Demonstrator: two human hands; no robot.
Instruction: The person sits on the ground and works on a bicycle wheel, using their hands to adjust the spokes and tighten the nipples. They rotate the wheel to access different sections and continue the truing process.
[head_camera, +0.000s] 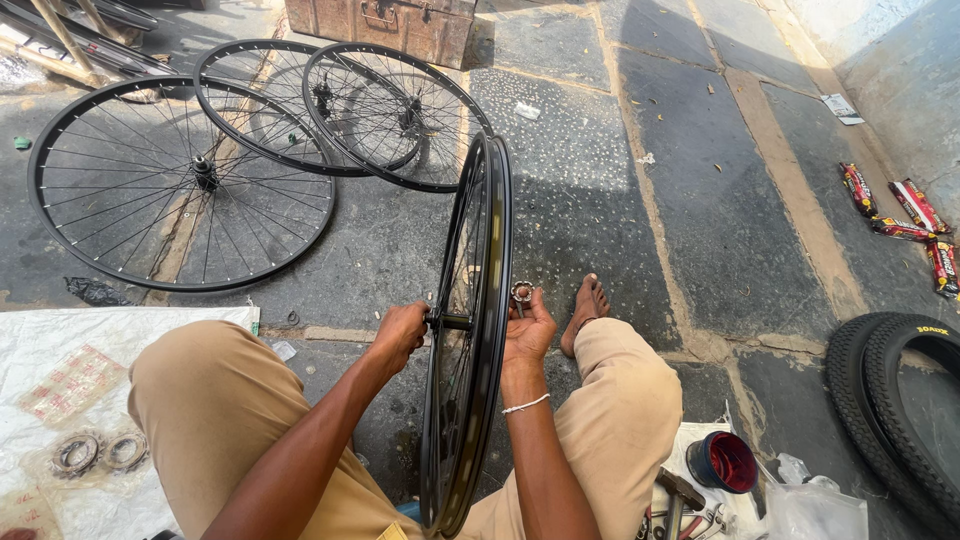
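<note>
You sit on the stone floor (720, 200) with a black wheel (478, 330) standing upright on edge between your knees, seen almost edge-on and running from 12 o'clock down to 6 o'clock, where its lower rim is cut off by the picture's bottom edge. Your hands flank it at hub height: the left hand (400, 335) sits at 9 o'clock of the hub, closed around the axle stub (447, 322); the right hand (528, 328) sits at 3 o'clock, fingers pinched on a small sprocket (522, 293) held just beside the rim. Whether that sprocket touches the axle on the far side you cannot tell, since the rim hides the hub.

Three more wheels lie flat at 10 to 12 o'clock: a large one (180, 185) alone, two others (330, 105) overlapping. A tyre (890, 410) lies at 4 o'clock, partly cut off by the right edge. A rusty metal box (385, 25) at 12 o'clock is cropped by the top.

Red packets (905, 215) lie at 2 o'clock near the wall. At 5 o'clock sit a red tin (722, 462) and a hammer (678, 490) among tools too jumbled to make out. Two sprockets (98, 453) rest on the sheet (90, 340) at 8 o'clock.
</note>
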